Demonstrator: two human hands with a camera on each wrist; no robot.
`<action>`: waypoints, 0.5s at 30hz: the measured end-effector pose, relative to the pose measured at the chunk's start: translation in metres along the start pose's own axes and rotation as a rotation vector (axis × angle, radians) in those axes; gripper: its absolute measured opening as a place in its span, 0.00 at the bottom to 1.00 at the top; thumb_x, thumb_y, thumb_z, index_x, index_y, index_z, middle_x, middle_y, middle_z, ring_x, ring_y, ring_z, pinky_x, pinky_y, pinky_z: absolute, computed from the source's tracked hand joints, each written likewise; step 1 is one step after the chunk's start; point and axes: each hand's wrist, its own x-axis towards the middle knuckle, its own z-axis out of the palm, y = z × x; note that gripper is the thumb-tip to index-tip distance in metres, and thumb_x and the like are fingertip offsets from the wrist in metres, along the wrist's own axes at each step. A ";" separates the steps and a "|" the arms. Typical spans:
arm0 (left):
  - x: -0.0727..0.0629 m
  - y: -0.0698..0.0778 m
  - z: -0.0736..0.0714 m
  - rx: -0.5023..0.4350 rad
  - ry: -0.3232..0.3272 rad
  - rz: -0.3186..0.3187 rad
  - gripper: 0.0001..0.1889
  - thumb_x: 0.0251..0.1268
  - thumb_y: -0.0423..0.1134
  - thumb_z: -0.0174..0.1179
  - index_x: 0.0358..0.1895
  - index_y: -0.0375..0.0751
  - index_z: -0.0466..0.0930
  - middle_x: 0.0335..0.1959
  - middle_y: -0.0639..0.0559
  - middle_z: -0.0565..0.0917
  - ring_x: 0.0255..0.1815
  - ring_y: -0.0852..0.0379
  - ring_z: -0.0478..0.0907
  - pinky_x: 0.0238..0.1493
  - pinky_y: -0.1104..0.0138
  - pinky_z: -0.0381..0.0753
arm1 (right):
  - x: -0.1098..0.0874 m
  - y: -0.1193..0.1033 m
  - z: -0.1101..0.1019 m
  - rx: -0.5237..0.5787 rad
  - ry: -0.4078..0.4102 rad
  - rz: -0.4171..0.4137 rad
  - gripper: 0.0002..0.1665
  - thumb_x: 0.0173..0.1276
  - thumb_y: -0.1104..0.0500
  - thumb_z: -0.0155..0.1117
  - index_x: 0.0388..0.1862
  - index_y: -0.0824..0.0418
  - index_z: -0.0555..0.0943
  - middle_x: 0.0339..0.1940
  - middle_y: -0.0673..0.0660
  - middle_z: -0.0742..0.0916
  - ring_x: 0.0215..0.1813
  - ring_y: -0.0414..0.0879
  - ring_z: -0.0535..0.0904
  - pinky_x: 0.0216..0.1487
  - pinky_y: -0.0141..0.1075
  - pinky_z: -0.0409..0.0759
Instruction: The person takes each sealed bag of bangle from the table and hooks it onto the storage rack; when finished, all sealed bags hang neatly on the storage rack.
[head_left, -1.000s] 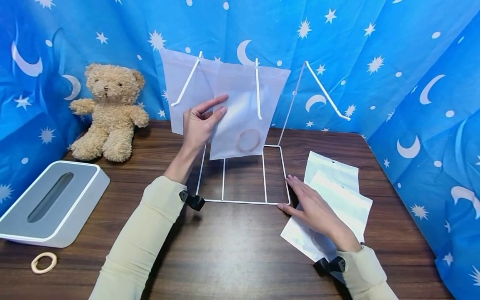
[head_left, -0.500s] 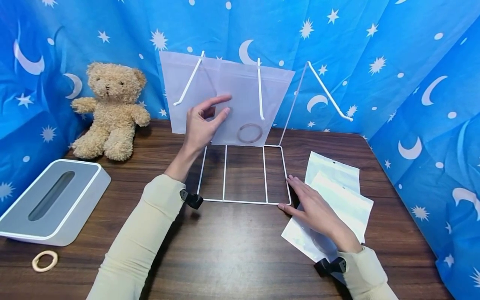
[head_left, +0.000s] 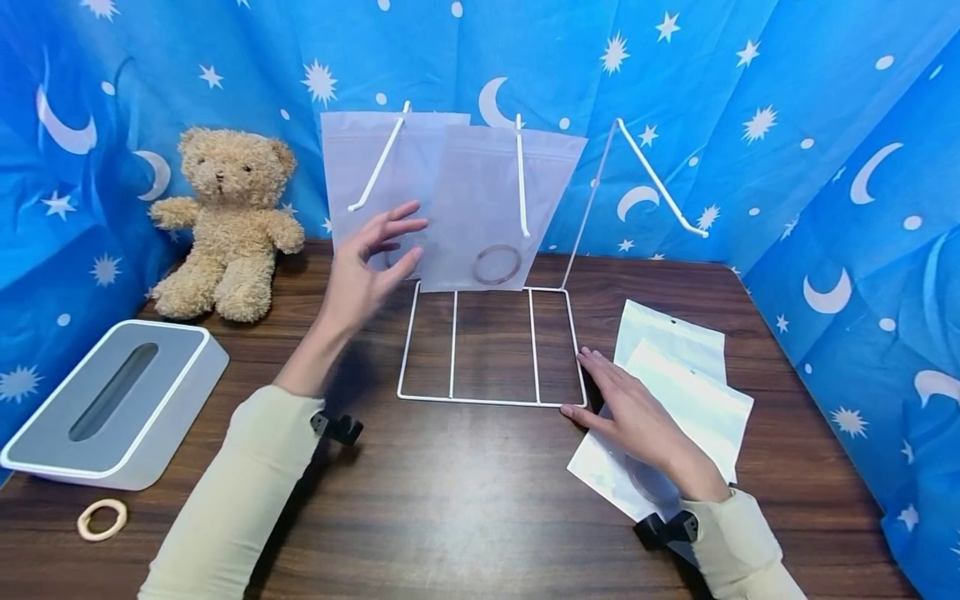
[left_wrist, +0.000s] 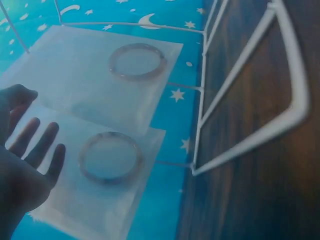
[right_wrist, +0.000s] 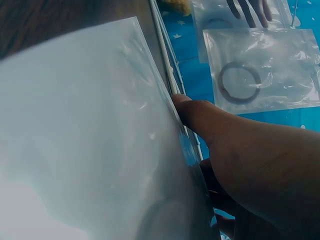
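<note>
Before 2 hanging bags [head_left: 483,200], the left hand [head_left: 362,271] is raised, fingers apart.

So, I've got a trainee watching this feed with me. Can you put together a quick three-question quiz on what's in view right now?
1. In the head view, which hook on the white rack is bare?
A) left
B) middle
C) right
2. Fill in the blank: a ____ shows through the bag on the middle hook.
3. True or false: the left hand is gripping that bag.

Key:
1. C, the right hook.
2. ring
3. False; its fingers are apart and it holds nothing.
</note>
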 end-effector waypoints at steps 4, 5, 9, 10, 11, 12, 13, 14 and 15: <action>-0.030 -0.003 -0.013 -0.008 -0.101 -0.131 0.25 0.59 0.23 0.65 0.62 0.29 0.74 0.65 0.40 0.74 0.63 0.43 0.72 0.60 0.46 0.72 | 0.000 0.000 0.001 -0.002 -0.005 -0.002 0.52 0.67 0.34 0.60 0.77 0.66 0.57 0.76 0.64 0.62 0.76 0.59 0.55 0.71 0.57 0.58; -0.039 -0.006 -0.016 0.004 -0.132 -0.161 0.28 0.59 0.25 0.66 0.64 0.31 0.73 0.65 0.42 0.74 0.63 0.43 0.72 0.61 0.48 0.72 | 0.001 0.000 0.001 -0.002 -0.007 -0.002 0.52 0.67 0.34 0.60 0.77 0.66 0.57 0.76 0.64 0.62 0.76 0.60 0.55 0.71 0.57 0.58; -0.071 -0.022 -0.024 0.095 -0.252 -0.285 0.34 0.59 0.33 0.70 0.69 0.39 0.68 0.65 0.44 0.74 0.65 0.44 0.70 0.63 0.49 0.70 | 0.002 0.000 0.000 -0.002 -0.009 -0.002 0.53 0.68 0.33 0.59 0.77 0.65 0.57 0.76 0.64 0.62 0.76 0.60 0.55 0.70 0.57 0.57; -0.078 -0.025 -0.025 0.114 -0.278 -0.309 0.35 0.59 0.35 0.71 0.70 0.40 0.67 0.65 0.43 0.73 0.65 0.44 0.70 0.63 0.50 0.71 | 0.002 0.001 0.000 -0.002 -0.009 -0.001 0.53 0.68 0.33 0.59 0.77 0.65 0.57 0.76 0.64 0.62 0.76 0.60 0.55 0.70 0.57 0.57; -0.084 -0.027 -0.025 0.142 -0.304 -0.329 0.36 0.59 0.38 0.71 0.71 0.40 0.66 0.66 0.42 0.73 0.65 0.42 0.70 0.64 0.50 0.69 | 0.002 0.001 0.000 0.001 -0.010 0.001 0.53 0.67 0.34 0.59 0.77 0.65 0.56 0.76 0.64 0.62 0.76 0.60 0.55 0.71 0.57 0.57; -0.089 -0.027 -0.025 0.157 -0.330 -0.354 0.37 0.59 0.40 0.71 0.71 0.40 0.65 0.67 0.41 0.71 0.66 0.42 0.69 0.65 0.49 0.68 | 0.001 0.001 0.000 0.002 -0.010 0.002 0.53 0.67 0.34 0.60 0.78 0.65 0.56 0.76 0.64 0.62 0.76 0.60 0.55 0.71 0.57 0.57; -0.093 -0.028 -0.024 0.168 -0.354 -0.373 0.38 0.60 0.42 0.71 0.72 0.40 0.64 0.68 0.40 0.70 0.67 0.41 0.68 0.65 0.49 0.68 | 0.001 0.001 0.000 0.003 -0.010 0.003 0.53 0.68 0.34 0.60 0.78 0.65 0.56 0.77 0.64 0.62 0.76 0.60 0.55 0.71 0.57 0.57; -0.096 -0.028 -0.024 0.178 -0.375 -0.391 0.39 0.60 0.44 0.71 0.73 0.40 0.63 0.68 0.39 0.69 0.67 0.41 0.67 0.66 0.49 0.66 | 0.001 0.001 0.000 0.005 -0.009 0.004 0.53 0.67 0.34 0.60 0.78 0.64 0.56 0.77 0.64 0.62 0.76 0.60 0.54 0.71 0.57 0.57; -0.099 -0.028 -0.023 0.198 -0.391 -0.404 0.40 0.60 0.46 0.71 0.73 0.40 0.62 0.69 0.39 0.69 0.68 0.41 0.67 0.67 0.49 0.65 | 0.001 0.001 0.000 0.006 -0.008 0.004 0.52 0.68 0.34 0.60 0.78 0.65 0.56 0.77 0.64 0.62 0.76 0.60 0.54 0.71 0.57 0.57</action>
